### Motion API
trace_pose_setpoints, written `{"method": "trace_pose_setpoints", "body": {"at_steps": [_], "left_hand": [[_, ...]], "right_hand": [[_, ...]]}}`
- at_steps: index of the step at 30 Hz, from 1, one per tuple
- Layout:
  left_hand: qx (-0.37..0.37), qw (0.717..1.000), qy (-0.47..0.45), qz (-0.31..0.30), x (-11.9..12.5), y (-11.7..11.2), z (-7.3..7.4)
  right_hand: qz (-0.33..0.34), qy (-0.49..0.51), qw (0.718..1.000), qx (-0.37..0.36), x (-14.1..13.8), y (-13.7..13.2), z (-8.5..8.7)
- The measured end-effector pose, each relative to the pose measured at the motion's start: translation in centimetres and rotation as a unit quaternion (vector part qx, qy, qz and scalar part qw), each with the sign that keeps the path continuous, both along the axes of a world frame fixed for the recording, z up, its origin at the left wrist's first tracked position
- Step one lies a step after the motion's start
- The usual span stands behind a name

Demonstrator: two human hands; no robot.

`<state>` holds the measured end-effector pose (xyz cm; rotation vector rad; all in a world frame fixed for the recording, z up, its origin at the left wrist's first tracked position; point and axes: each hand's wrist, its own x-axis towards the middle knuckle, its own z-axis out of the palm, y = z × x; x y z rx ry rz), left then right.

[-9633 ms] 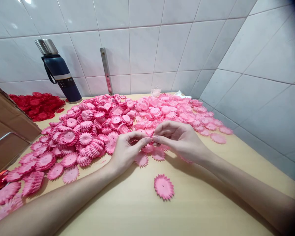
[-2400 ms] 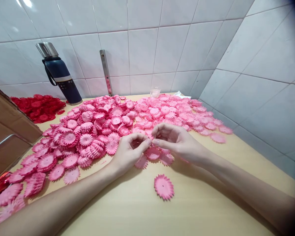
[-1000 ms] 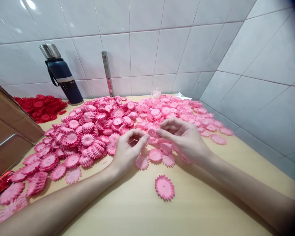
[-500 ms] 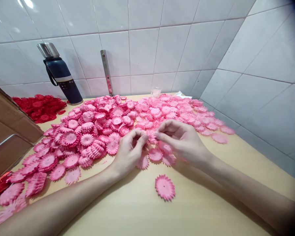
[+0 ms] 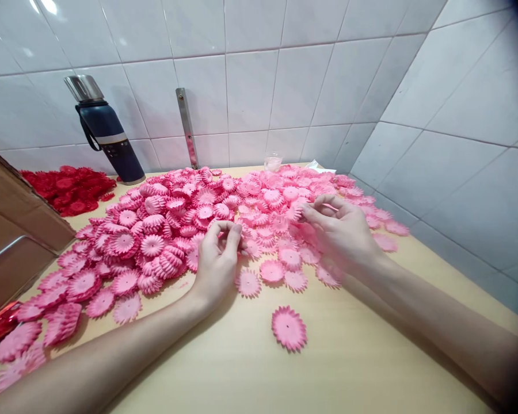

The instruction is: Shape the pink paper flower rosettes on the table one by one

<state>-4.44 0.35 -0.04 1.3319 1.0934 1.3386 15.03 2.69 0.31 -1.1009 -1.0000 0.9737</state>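
Observation:
My left hand (image 5: 218, 259) is just above the table at the front of a big heap of pink scalloped paper flower discs (image 5: 153, 245). Its thumb and index finger press together, and whatever they may pinch is hidden. Farther right, my right hand (image 5: 341, 227) pinches the edge of a pink flower disc (image 5: 295, 211) between thumb and fingertips, over the paler part of the heap. One darker-edged pink disc (image 5: 289, 328) lies flat by itself near the front of the table. Several loose discs, one of them a pink disc (image 5: 271, 271), lie between my hands.
Behind the heap stand a dark blue flask (image 5: 112, 138) and a small clear cup (image 5: 273, 162), near the tiled wall (image 5: 250, 80). A pile of red discs (image 5: 71, 187) lies back left, beside a cardboard box (image 5: 17, 230). A red packet (image 5: 0, 325) rests at the left edge.
My hands have drawn apart: the right has moved right and slightly up with a pink disc, the left a little to the left. More loose discs show between them.

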Motion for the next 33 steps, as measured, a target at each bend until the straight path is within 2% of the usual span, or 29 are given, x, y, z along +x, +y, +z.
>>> {"method": "trace_pose_setpoints", "body": {"at_steps": [4,10,14,27,33], "left_hand": [[0.022,1.0,0.005,0.01,0.1,0.1,0.0],[0.021,0.992,0.067,-0.107,0.1,-0.2,0.0],[0.021,0.99,0.072,-0.122,0.0,0.0,-0.3],[-0.033,0.99,0.018,-0.133,-0.1,0.2,-0.2],[-0.011,0.991,0.026,-0.127,-0.2,0.3,-0.2]], "right_hand": [[0.049,-0.044,0.998,0.011,-0.8,-0.7,0.4],[0.166,-0.081,0.982,0.036,-2.8,-2.7,0.8],[0.204,-0.093,0.974,0.036,-2.9,-3.0,0.6],[0.175,-0.063,0.982,0.021,-2.9,-2.8,1.0],[0.186,-0.07,0.98,0.023,-2.9,-2.8,1.0]]}}
